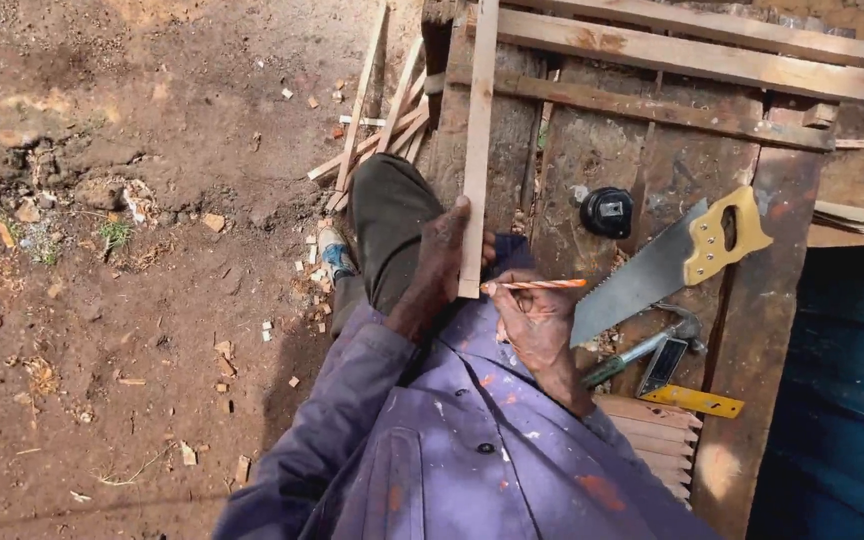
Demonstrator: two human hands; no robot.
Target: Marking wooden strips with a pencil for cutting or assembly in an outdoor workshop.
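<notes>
Sleeves: at the bottom centre of the frame we see our purple work jacket (452,450), spattered with paint, both arms running up toward the middle.
Right hand: our right hand (535,322) sits just right of centre, fingers closed around an orange-and-white striped pencil (535,285); the pencil lies level, its tip at the left touching the lower end of the strip.
Left hand: our left hand (442,260) is just left of centre, wrapped around the lower part of a long thin wood strip (478,140), thumb up along its left edge.
Wood strip: it runs from the hands at mid-frame almost straight up to the top edge, lying on the workbench.
Leg: a dark trouser leg (387,215) and a shoe (333,255) show left of the hands, over the dirt.
Tools: right of centre we see a handsaw (667,265) with a yellow handle, below it a hammer (647,345) and a yellow-handled square (687,395).
Workbench: the stained wooden workbench (672,170) fills the upper right, with a black tape measure (607,212) near its middle.
Ground: bare red dirt (102,300) with wood chips takes up the left; loose offcut sticks (377,130) lie at upper centre.
</notes>
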